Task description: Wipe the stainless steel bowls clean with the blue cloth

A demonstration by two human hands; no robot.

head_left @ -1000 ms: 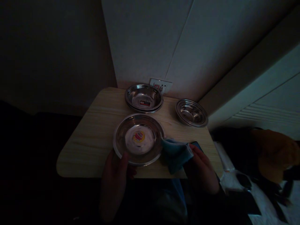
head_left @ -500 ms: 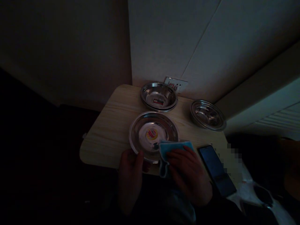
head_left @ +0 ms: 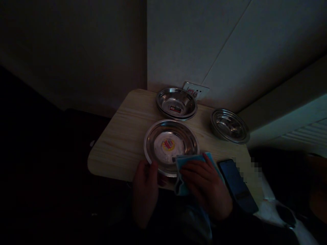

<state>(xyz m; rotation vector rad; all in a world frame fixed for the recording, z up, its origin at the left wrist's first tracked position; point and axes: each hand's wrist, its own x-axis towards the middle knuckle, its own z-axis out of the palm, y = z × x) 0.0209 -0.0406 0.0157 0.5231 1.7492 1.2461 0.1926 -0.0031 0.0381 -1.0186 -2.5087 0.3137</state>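
Observation:
A shiny metal bowl (head_left: 159,149) with a round yellow and red sticker inside stands near the front edge of the wooden-topped table (head_left: 117,146). My left hand (head_left: 146,183) grips its near-left rim, thumb on top and fingers underneath. Over the near-right rim lies a folded blue cloth (head_left: 186,160), pressed there by my right hand (head_left: 203,183), whose fingers are bent across it. The cloth covers that part of the rim.
Behind the bowl sits a stack of metal bowls (head_left: 176,102) with a dark label inside. Smaller nested bowls (head_left: 228,126) stand at the back right. A phone (head_left: 237,185) lies to the right of my right hand. A wall socket (head_left: 196,90) is behind the table.
My right hand has brought the blue cloth from beside the bowl onto its near-right rim. The view has swung left, uncovering the phone. My left hand keeps its hold on the rim.

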